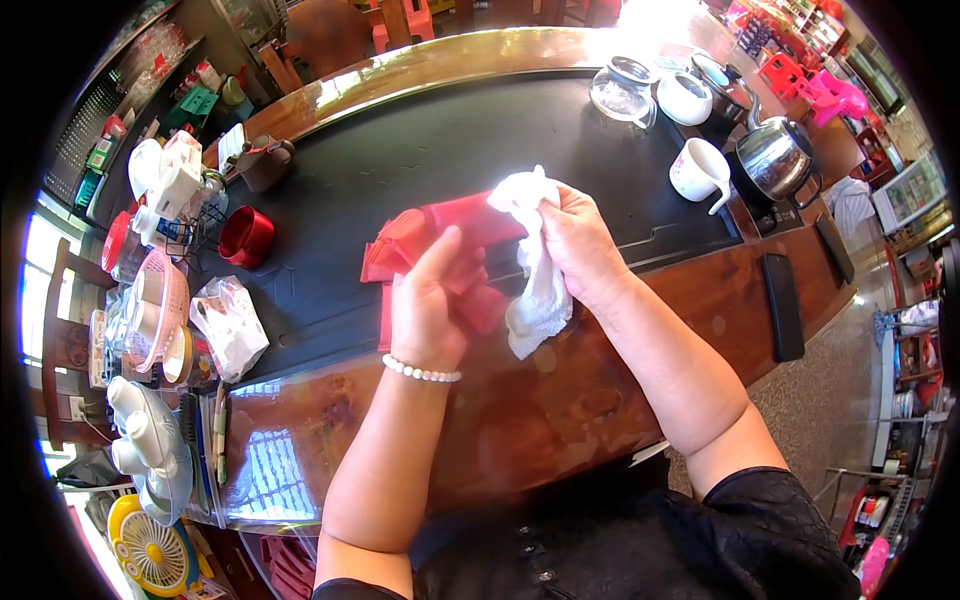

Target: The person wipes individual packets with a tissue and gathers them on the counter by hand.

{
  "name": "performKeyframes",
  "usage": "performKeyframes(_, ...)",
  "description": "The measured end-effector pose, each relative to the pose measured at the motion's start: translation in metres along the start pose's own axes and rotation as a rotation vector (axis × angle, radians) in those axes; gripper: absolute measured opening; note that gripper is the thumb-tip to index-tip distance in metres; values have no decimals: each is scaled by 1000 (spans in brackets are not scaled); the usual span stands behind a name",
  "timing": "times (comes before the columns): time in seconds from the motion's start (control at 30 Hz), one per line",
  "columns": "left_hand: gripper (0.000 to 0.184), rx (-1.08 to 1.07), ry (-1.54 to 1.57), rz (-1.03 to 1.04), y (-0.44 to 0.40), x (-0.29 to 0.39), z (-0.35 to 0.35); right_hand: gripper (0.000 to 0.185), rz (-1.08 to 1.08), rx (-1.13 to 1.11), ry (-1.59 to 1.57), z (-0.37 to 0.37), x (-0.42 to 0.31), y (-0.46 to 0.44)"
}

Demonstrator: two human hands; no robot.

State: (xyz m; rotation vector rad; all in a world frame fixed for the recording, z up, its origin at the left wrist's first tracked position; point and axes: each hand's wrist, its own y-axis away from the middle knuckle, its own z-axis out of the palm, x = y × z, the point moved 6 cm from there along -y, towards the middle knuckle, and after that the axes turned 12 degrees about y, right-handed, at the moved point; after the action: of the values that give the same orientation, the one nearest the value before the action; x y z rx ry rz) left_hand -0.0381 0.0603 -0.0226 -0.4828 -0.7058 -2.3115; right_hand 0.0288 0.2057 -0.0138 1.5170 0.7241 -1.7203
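Observation:
My right hand [583, 238] is closed around a crumpled white cloth [541, 305] that hangs down over the near edge of the tray. A thin, see-through red plastic bag [400, 240] spreads behind and beside my left hand [432, 305], its right end reaching the white cloth. Motion smears the fingers of my left hand. Its thumb points up, and a white bead bracelet [421, 372] circles the wrist. Whether those fingers grip the bag, I cannot tell.
A black tray [330, 200] is set into the glossy wooden table [560, 430]. To the right are a kettle [775, 160], a white mug [700, 172], a glass pot [622, 92] and a phone [782, 307]. Leftward stand a red cup [246, 237] and a pink basket [152, 315].

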Motion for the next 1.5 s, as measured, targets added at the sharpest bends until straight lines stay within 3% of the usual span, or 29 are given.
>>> performKeyframes(0.3, 13, -25, -9, 27, 1, 4, 0, 22, 167, 36, -110, -2, 6, -3)
performKeyframes(0.5, 17, -56, -117, 106, 7, 7, 8, 40, 312, -185, -210, 3, 8, 2)
performKeyframes(0.8, 18, -115, -172, 97, 7, 8, 10, 16, 210, -240, -269, 6, 2, 2)
performKeyframes(0.9, 16, -103, -123, 78, 4, 8, 8, 17, 205, -118, -175, 7, 3, 1)
performKeyframes(1.2, 18, -26, -7, 90, -1, 4, 1, 17, 165, -178, -262, 5, -4, 2)
performKeyframes(1.27, 20, -6, 51, 58, -3, 3, -2, 17, 156, -95, -298, 5, -4, -2)
performKeyframes(1.5, 22, -119, 58, -8, -3, 0, 4, 21, -1, -125, -227, -7, 0, -13)
